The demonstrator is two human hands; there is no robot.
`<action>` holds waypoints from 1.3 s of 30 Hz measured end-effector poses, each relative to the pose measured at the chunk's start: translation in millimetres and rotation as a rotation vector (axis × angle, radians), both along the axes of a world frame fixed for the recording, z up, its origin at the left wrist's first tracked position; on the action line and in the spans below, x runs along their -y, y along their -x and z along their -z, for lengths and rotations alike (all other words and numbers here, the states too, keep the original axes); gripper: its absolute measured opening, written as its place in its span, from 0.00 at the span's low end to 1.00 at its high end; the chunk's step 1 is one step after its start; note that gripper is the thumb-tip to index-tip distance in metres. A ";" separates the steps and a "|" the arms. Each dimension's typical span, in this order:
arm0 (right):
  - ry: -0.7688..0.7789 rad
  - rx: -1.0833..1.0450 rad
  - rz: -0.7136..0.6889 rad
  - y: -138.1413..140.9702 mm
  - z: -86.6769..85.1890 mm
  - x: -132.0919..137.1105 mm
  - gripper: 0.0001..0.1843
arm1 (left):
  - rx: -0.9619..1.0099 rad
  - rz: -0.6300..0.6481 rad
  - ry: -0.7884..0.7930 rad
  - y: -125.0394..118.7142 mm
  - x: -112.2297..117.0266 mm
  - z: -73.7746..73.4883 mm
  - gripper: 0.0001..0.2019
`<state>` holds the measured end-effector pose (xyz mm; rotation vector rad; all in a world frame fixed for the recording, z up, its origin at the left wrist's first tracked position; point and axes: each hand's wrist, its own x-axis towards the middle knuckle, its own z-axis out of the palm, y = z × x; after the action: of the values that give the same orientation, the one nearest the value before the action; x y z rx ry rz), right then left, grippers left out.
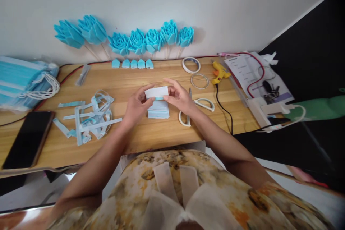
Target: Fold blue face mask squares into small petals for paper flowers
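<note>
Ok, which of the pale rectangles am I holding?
The white rectangle with a blue lower edge, held between your left hand and right hand; the others lie in the stack below.

Held near the middle of the frame: a small rectangular sheet (pixel 155 92), pinched at its left side by the fingers of the left hand (pixel 136 104) and at its right by those of the right hand (pixel 181 97). Looks mostly white on the visible face, with a narrow light-blue strip (pixel 159 98) along the lower edge. Runs lengthwise from left to right, with a slight slant. Just below in the frame, a stack (pixel 158 111) of pale-blue rectangles, lying flat on the bench (pixel 151 133). Looks fairly neat, with layered edges, and partly hidden behind the sheet at the upper end.
</note>
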<state>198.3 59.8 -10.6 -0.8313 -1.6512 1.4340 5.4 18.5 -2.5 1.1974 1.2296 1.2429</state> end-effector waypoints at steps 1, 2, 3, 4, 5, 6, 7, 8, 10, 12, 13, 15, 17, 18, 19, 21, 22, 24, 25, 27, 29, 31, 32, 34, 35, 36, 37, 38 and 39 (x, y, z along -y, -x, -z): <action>0.006 0.023 -0.009 -0.5 -1.3 0.6 0.36 | -0.022 0.011 -0.006 0.0 -0.1 1.1 0.24; 0.004 0.050 -0.009 -0.9 -2.6 1.2 0.36 | -0.042 0.019 -0.018 0.0 -0.3 2.1 0.24; -0.005 0.074 -0.005 -1.2 -3.5 1.8 0.35 | -0.055 0.019 -0.036 -0.1 -0.5 2.9 0.25; -0.020 0.095 -0.002 -1.3 -4.1 2.3 0.34 | -0.054 0.010 -0.056 -0.1 -0.6 3.5 0.25; -0.039 0.112 0.000 -1.3 -4.1 2.6 0.33 | -0.038 -0.001 -0.075 -0.1 -0.7 3.6 0.25; -0.060 0.125 0.003 -1.1 -3.7 2.7 0.32 | -0.008 -0.011 -0.090 -0.2 -0.8 3.3 0.26; -0.081 0.134 0.007 -1.0 -2.8 2.6 0.31 | 0.030 -0.017 -0.097 -0.4 -0.6 2.3 0.27; -0.099 0.139 0.014 -0.8 -1.6 2.3 0.31 | 0.071 -0.020 -0.095 -0.6 -0.3 0.8 0.28; -0.118 0.128 0.037 -0.6 0.8 1.5 0.29 | 0.127 -0.011 -0.056 -1.6 1.0 -3.3 0.30; -0.117 0.095 0.058 -0.4 2.0 0.9 0.29 | 0.122 0.020 0.013 -2.9 2.7 -7.5 0.27; -0.111 0.082 0.066 -0.2 1.9 0.9 0.29 | 0.095 0.041 0.052 -3.6 3.5 -9.1 0.23; -0.101 0.073 0.075 0.6 0.5 1.5 0.30 | 0.008 0.073 0.122 -4.9 4.8 -10.4 0.18; -0.104 0.077 0.067 2.0 -1.1 2.7 0.30 | -0.068 0.063 0.146 -5.6 5.3 -10.1 0.20; -0.111 0.081 0.060 2.7 -1.5 3.2 0.30 | -0.093 0.046 0.142 -5.7 5.3 -9.6 0.22; -0.116 0.085 0.056 3.3 -1.4 3.5 0.29 | -0.110 0.029 0.133 -5.5 5.1 -9.3 0.22; -0.108 0.089 0.054 3.2 -0.2 3.1 0.28 | -0.127 0.000 0.122 -4.5 4.5 -9.0 0.20; -0.098 0.084 0.059 2.4 0.6 2.5 0.27 | -0.128 -0.011 0.124 -3.8 4.1 -8.9 0.19; -0.114 0.075 0.086 -1.4 1.4 0.5 0.26 | -0.081 -0.031 0.130 -2.1 3.3 -8.3 0.17; -0.160 0.078 0.108 -4.1 0.9 -0.7 0.26 | -0.032 -0.039 0.133 -1.2 2.8 -7.8 0.17; -0.350 0.126 0.136 -10.2 -2.3 -3.0 0.27 | 0.082 -0.051 0.145 0.3 1.9 -6.7 0.16; -0.602 0.217 0.118 -15.1 -7.1 -4.7 0.30 | 0.160 -0.047 0.166 1.0 1.3 -6.5 0.15; -0.795 0.315 0.065 -17.0 -11.2 -5.7 0.29 | 0.192 -0.028 0.186 0.9 1.0 -7.2 0.15; -0.849 0.360 0.038 -16.8 -12.3 -6.0 0.28 | 0.205 -0.014 0.195 0.6 1.0 -7.5 0.15; -0.902 0.424 -0.002 -14.7 -12.1 -6.7 0.23 | 0.231 0.015 0.212 0.0 1.1 -7.1 0.16; -0.917 0.438 -0.010 -13.4 -10.9 -7.2 0.21 | 0.235 0.027 0.219 -0.3 1.3 -6.3 0.16; -0.931 0.441 -0.012 -12.1 -9.3 -7.9 0.19 | 0.229 0.037 0.224 -0.4 1.5 -5.3 0.16; -0.937 0.434 -0.006 -11.1 -7.4 -8.8 0.16 | 0.212 0.045 0.225 -0.4 1.7 -4.3 0.16; -0.934 0.421 0.004 -10.4 -5.5 -9.7 0.13 | 0.186 0.052 0.222 -0.4 2.0 -3.4 0.17; -0.918 0.404 0.012 -10.0 -3.8 -10.5 0.11 | 0.153 0.058 0.216 -0.4 2.3 -3.1 0.17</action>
<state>208.3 70.3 -6.8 -0.5874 -2.2949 0.3678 5.8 16.2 0.6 0.9570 1.1747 1.1067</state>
